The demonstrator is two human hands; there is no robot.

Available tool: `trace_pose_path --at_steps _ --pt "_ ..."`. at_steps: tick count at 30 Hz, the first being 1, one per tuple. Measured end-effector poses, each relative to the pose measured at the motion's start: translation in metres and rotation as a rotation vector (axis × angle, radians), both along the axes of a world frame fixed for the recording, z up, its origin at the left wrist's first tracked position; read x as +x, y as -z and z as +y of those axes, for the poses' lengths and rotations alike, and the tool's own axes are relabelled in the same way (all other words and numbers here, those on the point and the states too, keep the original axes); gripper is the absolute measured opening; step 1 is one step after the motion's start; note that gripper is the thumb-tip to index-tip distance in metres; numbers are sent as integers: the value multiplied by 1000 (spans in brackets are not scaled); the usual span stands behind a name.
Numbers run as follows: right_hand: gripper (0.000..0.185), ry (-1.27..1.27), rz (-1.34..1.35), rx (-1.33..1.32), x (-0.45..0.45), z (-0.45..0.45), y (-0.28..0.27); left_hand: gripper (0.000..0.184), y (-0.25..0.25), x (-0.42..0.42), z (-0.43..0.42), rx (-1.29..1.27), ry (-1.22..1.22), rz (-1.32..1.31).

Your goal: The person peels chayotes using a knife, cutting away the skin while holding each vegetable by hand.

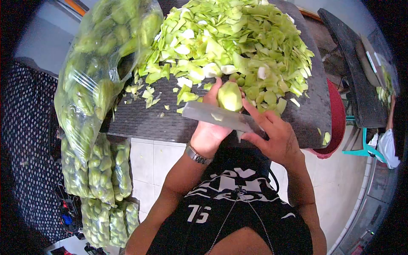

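While the left hand (208,132) cupped a pale green fruit (230,97), thumb on one side and fingertips on the other, the right hand (278,138) was closed on a broad knife (208,116), its handle mostly hidden, w/ the index finger reaching toward the fruit. The fruit was just above the near edge of a dark ridged table (170,126); the blade lay across the left palm, betw. fruit and wrist, a pale scrap stuck to it. Beyond was a big heap of green peelings (233,46); at left, a clear plastic bag (80,93) of green fruit hung partly over the edge.

Main risk, prob.: a cut to the left thumb or palm, b/c skin and blade were v. close; a bare, poss. slick fruit could've turned in the grip & let the knife skid. Dropping it past the edge was poss. too, w/ the hands so near the rim. Loose bits could've fallen to the floor (142,159) as well, e.g. if an arm brushed the heap.
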State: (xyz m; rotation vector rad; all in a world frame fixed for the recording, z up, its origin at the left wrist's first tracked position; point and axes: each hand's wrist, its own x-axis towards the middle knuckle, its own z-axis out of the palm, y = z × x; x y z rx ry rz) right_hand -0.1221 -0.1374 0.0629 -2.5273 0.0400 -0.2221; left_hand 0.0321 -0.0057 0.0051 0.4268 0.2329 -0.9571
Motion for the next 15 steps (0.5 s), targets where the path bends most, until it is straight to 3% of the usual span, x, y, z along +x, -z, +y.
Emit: trace_pose_path --at_steps 8,15 --pt "89 -17 -60 37 2 -2 5 36 -7 -5 -6 139 -31 -1" --pt "92 -31 -38 -2 5 -2 10 35 2 -11 -1 49 -72 -190"
